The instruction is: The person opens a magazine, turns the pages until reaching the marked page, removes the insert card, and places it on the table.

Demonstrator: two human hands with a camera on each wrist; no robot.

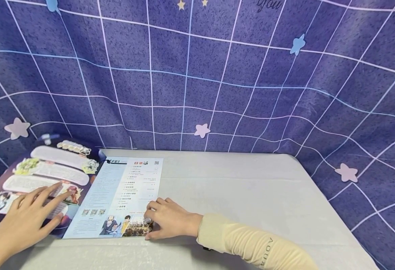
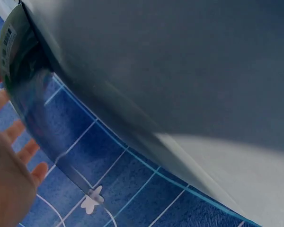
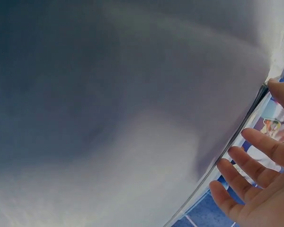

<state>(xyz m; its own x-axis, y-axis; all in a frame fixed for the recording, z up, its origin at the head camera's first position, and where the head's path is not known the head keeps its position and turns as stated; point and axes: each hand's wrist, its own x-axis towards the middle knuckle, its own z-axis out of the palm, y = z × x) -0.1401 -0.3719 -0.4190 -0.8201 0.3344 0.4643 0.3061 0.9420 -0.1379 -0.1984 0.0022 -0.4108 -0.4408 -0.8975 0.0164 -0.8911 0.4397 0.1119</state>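
An open magazine lies at the table's left side. Its left page (image 1: 60,167) is dark purple with white text bubbles and cartoon figures; the right page (image 1: 134,187) is a pale contents page with pictures along the bottom. My left hand (image 1: 32,213) rests on the left page's lower part, fingers spread. At the right page's lower right corner, my right hand (image 1: 168,217) touches the edge with thumb and relaxed fingertips. In the right wrist view the thumb (image 3: 281,94) meets the magazine's corner. The left wrist view shows a dark, curved cover edge (image 2: 19,61) beside the left fingers.
A pale grey cloth covers the table (image 1: 238,195), extending right of the magazine. Behind and beside it hangs a purple-blue curtain (image 1: 170,90) with a grid of lines and stars. The right arm wears a cream sleeve (image 1: 244,240).
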